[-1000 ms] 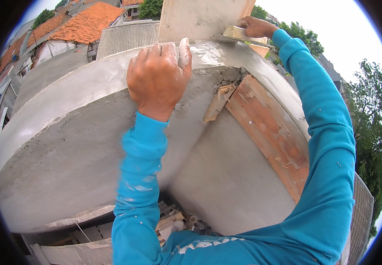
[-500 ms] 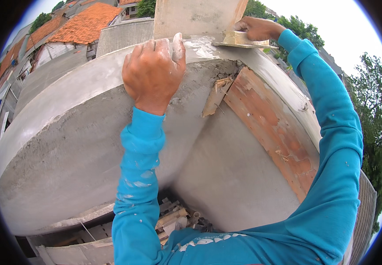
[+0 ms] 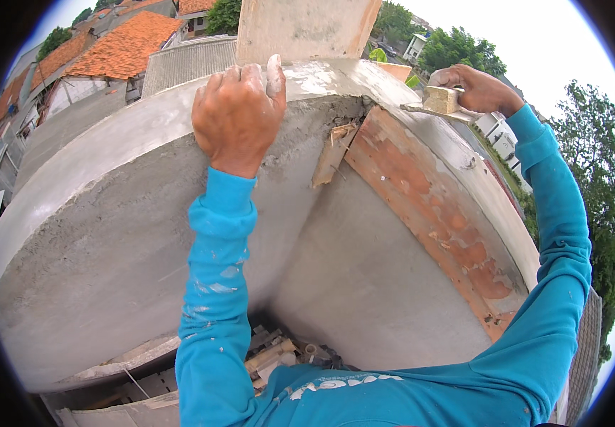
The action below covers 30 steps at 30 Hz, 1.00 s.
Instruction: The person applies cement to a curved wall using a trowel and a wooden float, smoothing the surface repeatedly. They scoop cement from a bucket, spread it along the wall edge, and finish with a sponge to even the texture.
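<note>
My left hand [image 3: 238, 122] is closed over the top edge of a curved grey concrete wall [image 3: 133, 132], its fingertips hidden behind the knuckles and its thumb smeared with pale plaster. Off to the right, my right hand [image 3: 484, 89] grips a plastering float [image 3: 444, 101] by its block handle. The float's thin flat plate lies at or just above the wall's right-hand rim; I cannot tell whether it touches. Wet-looking whitish plaster [image 3: 314, 80] coats the wall top between my hands.
An upright pale slab [image 3: 307, 32] rises behind the wall top. A long wooden board [image 3: 432, 213] runs along the right inner side, with a splintered wood piece [image 3: 333, 155] at the corner. Pipes and scraps [image 3: 272, 356] lie deep below. Tiled roofs [image 3: 126, 46] spread beyond.
My right hand has moved the float rightward and nearer along the rim, away from the upright slab. My left hand keeps its place on the wall while the view has shifted slightly.
</note>
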Available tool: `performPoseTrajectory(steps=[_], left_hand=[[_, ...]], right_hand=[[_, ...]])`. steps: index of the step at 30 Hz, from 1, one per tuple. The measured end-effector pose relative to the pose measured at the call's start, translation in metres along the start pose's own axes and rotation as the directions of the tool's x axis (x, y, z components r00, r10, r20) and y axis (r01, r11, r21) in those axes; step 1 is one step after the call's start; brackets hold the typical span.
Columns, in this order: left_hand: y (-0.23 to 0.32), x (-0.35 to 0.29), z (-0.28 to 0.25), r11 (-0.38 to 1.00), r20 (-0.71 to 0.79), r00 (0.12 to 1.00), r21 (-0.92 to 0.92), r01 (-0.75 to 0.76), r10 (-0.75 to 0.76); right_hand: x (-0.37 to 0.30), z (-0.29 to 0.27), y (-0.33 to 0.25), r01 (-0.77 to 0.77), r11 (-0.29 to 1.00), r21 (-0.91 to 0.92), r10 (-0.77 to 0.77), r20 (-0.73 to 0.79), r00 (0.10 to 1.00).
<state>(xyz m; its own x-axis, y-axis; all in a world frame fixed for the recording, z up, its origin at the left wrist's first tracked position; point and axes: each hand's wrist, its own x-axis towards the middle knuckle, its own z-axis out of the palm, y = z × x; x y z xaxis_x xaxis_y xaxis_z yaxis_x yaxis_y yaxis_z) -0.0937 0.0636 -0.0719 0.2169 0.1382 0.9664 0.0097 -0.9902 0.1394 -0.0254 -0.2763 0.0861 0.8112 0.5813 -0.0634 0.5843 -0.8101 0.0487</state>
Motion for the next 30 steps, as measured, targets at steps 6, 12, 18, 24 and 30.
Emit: performPoseTrajectory(steps=[6,12,18,24,30], left_hand=[[-0.007,-0.003,0.010,0.998,-0.122,0.992,-0.053,-0.031,0.025],[-0.010,-0.003,0.013,0.999,-0.130,0.991,-0.015,-0.043,0.040],[-0.011,-0.003,0.002,1.000,-0.022,1.000,0.030,0.009,-0.009],[-0.007,-0.002,0.013,0.999,-0.117,0.993,-0.025,-0.020,0.017],[-0.009,-0.003,0.010,1.000,-0.108,0.994,0.013,-0.025,0.027]], right_hand=[[0.116,0.005,-0.015,0.114,0.990,0.077,-0.104,-0.131,0.986],[0.138,0.035,-0.065,0.120,0.992,-0.031,-0.124,-0.186,0.975],[0.070,0.026,-0.058,0.220,0.975,0.024,-0.213,-0.171,0.962],[0.145,0.005,-0.016,0.128,0.992,0.005,-0.125,-0.191,0.974],[0.171,0.014,-0.050,0.115,0.993,-0.028,-0.116,-0.042,0.992]])
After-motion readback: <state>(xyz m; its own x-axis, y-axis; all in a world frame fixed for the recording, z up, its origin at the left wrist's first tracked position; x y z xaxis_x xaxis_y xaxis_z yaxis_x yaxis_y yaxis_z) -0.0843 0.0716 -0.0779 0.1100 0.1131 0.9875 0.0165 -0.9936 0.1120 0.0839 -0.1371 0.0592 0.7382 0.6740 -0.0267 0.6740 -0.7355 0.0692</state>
